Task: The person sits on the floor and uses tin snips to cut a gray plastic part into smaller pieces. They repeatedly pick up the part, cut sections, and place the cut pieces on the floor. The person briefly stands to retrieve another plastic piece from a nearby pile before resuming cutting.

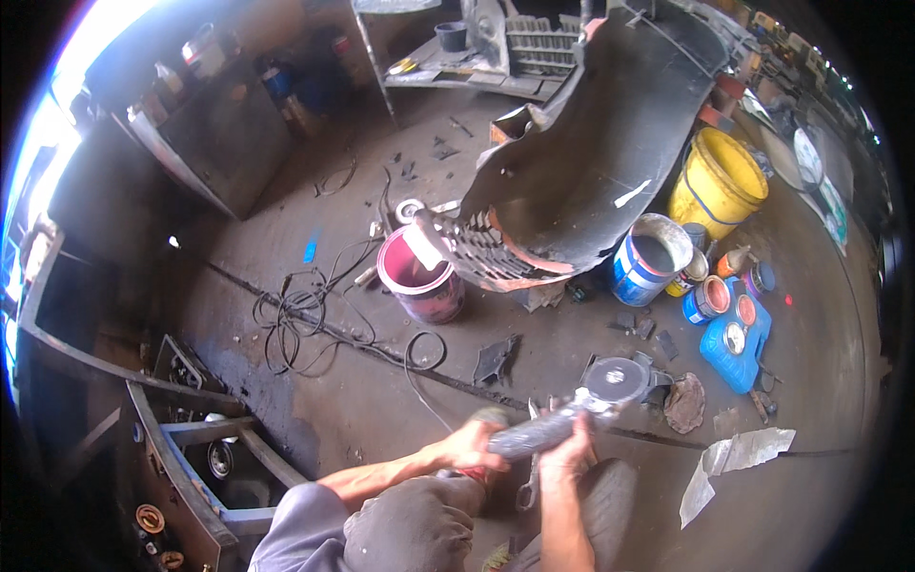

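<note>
An angle grinder [541,434] with a grey wrapped body and a round disc [615,379] is held between my hands over the floor, its disc facing up. My left hand [472,446] is closed around the rear end of the body. Nearer the head, my right hand [569,450] grips it from the right side. Below the body, a metal spanner [526,494] shows its ring end; whether a hand touches it I cannot tell. A dark cable [429,405] runs toward the rear of the grinder.
A large curved bumper [591,153] rests with one end on a pink bucket [419,276]. At right stand a yellow bucket [717,186], a paint pail [651,259] and a blue jug [732,348]. Coiled cable [286,319] lies left. A metal frame [205,467] stands at lower left.
</note>
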Motion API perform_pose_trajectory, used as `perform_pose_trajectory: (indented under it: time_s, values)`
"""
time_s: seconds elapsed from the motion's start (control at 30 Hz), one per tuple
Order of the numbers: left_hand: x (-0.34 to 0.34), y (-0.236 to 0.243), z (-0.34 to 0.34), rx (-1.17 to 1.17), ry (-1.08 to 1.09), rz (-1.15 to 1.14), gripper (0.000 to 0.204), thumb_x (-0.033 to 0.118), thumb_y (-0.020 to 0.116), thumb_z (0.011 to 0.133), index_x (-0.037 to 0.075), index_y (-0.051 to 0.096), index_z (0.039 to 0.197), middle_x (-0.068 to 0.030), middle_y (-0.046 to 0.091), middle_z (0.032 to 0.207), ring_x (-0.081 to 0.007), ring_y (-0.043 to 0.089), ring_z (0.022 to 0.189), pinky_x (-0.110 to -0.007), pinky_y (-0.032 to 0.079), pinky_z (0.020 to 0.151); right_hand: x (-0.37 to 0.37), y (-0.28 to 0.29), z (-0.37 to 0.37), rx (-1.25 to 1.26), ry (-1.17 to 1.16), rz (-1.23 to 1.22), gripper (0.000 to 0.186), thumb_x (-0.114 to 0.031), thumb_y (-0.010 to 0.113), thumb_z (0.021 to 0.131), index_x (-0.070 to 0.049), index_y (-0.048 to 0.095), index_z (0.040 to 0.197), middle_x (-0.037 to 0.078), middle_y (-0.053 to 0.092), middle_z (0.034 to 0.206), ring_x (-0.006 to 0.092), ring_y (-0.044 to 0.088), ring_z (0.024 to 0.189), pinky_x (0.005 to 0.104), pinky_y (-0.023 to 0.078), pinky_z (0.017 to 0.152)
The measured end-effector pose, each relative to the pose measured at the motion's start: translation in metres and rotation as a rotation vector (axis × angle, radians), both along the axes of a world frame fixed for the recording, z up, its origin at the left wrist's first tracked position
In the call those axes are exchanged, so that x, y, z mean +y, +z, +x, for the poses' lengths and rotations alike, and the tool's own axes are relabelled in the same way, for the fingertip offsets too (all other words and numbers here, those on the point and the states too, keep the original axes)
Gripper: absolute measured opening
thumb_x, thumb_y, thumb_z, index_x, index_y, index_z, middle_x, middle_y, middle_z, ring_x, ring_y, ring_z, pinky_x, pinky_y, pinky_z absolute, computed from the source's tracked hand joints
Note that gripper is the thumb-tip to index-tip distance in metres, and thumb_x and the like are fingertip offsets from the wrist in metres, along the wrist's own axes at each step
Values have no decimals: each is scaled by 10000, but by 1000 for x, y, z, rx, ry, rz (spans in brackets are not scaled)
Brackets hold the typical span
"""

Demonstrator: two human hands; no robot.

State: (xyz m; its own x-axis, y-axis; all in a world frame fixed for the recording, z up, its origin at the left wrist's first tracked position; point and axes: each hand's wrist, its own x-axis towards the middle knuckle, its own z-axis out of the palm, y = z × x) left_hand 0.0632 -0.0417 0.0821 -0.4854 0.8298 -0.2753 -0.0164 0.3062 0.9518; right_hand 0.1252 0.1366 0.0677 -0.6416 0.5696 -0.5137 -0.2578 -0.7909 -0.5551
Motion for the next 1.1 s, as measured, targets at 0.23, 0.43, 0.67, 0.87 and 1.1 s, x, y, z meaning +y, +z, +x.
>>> perform_pose_trajectory:
  time_s: [0.23,0.43,0.67,0.87,1.1]
  values:
    - [117,33,-2,132,-534,3,746,379,711,785,-67,415,1304,-235,654,827,-348,655,808,-444,496,722,131,27,47,-61,-76,123,421,-341,688,782,-71,559,1078,63,609,917,234,626,791,405,542,672]
    - [148,31,22,263,-528,-25,608,243,669,788,-60,392,1237,-271,612,773,-420,637,794,-480,496,681,163,35,66,-141,-131,202,471,-255,718,737,-32,557,1119,80,616,918,253,629,786,414,548,673]
    - [144,-19,38,150,-417,-7,456,156,635,756,-52,416,1097,-279,611,747,-472,619,766,-516,486,662,168,-11,83,-231,-72,172,390,-250,652,794,-26,569,1103,97,622,1012,260,624,922,431,527,811]
    - [145,-22,17,55,-544,-59,670,252,694,790,-70,393,1295,-277,648,909,-420,649,876,-475,507,803,172,-22,75,-170,-59,202,386,-258,662,806,3,562,1072,102,611,977,253,620,891,412,545,770]
    - [81,-118,-98,560,565,-854,819,419,756,749,23,400,1371,-225,384,1413,-386,389,1290,-504,390,1039,156,-32,70,-196,101,141,465,-260,682,793,13,537,1140,115,609,993,260,610,904,421,536,783]
